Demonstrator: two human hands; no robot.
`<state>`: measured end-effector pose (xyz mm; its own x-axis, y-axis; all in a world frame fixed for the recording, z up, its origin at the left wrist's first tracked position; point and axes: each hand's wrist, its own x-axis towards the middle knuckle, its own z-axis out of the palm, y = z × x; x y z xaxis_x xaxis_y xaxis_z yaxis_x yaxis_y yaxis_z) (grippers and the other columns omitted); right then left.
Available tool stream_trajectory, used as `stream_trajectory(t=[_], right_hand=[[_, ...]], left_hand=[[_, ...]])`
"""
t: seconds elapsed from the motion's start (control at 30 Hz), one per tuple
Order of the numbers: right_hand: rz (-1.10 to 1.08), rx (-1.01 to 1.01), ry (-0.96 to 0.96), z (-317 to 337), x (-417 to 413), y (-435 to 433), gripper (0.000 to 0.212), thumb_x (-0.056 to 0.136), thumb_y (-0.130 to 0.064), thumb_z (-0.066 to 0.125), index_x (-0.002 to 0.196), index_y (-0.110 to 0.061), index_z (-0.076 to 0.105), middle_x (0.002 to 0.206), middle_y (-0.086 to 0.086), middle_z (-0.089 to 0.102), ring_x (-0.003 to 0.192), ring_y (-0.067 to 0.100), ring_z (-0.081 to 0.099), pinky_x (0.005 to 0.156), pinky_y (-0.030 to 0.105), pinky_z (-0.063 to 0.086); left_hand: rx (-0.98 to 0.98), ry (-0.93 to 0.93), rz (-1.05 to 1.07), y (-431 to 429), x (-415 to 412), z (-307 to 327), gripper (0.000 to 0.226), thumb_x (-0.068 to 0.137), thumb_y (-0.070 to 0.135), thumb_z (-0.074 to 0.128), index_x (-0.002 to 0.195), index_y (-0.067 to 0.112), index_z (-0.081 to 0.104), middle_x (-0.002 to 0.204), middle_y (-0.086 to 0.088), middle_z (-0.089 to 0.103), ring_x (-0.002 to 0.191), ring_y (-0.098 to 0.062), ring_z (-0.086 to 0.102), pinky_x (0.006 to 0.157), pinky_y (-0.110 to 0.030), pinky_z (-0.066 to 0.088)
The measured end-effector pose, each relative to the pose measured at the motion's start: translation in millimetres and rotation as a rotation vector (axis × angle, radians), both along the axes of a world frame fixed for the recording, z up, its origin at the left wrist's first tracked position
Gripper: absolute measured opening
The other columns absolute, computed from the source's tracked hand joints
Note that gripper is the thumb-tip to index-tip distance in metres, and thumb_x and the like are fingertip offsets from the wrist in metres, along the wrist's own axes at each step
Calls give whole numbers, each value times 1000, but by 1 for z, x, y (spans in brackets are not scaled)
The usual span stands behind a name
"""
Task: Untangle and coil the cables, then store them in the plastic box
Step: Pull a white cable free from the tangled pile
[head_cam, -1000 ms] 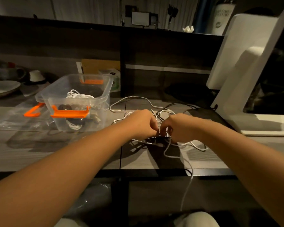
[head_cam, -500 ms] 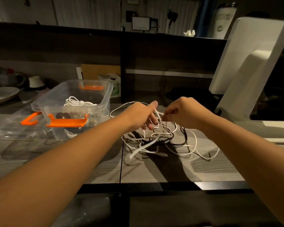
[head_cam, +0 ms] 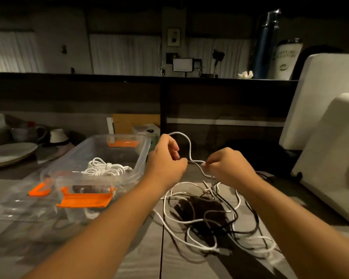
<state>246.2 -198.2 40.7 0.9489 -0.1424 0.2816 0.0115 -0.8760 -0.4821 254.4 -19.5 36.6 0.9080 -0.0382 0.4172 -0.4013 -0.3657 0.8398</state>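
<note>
- While both hands hover above the table (head_cam: 141,262), the left hand (head_cam: 165,160) and the right hand (head_cam: 228,168) each pinch one white cable (head_cam: 186,143), which loops up between them.
- One tangle (head_cam: 206,210) of white and black cables lies just below the right hand; its strands are too knotted to count.
- One plastic box (head_cam: 143,150) sits beside the left hand, on its left, holding one coiled white bundle (head_cam: 104,168).
- Two orange latches (head_cam: 85,200) show on the box, and a third on the clear lid (head_cam: 12,206) farther left.
- Writing on the tumbler (head_cam: 286,57), far beyond the right hand, is unreadable.
- Grey wood-grain surface; dim room, pale curtains behind.
</note>
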Motion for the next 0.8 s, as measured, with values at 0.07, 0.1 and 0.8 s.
stream_trajectory(t=[0.07,0.1,0.8], right_hand=[[19,52,-26,-9,5,-2,12,92,-33,71,87,-27,80,88,-4,73,82,13,65,74,29,55],[36,89,-53,-15,6,-4,11,93,-31,72,89,-26,80,87,-5,73,83,13,66,73,29,56],[155,389,-234,-41,2,-19,28,97,-12,58,92,-33,76,100,-2,58,90,12,57,68,23,39]], left_hand=[[93,-83,60,0,9,-10,34,84,3,69,101,25,49,96,2,54,81,-17,55,77,-38,53],[123,-101,80,0,12,-14,38,84,3,68,109,25,50,103,4,51,88,-18,54,80,-37,53],[-676,498,-439,-7,1,-32,26,109,20,39,93,9,55,58,1,39,49,-9,23,42,-20,17]])
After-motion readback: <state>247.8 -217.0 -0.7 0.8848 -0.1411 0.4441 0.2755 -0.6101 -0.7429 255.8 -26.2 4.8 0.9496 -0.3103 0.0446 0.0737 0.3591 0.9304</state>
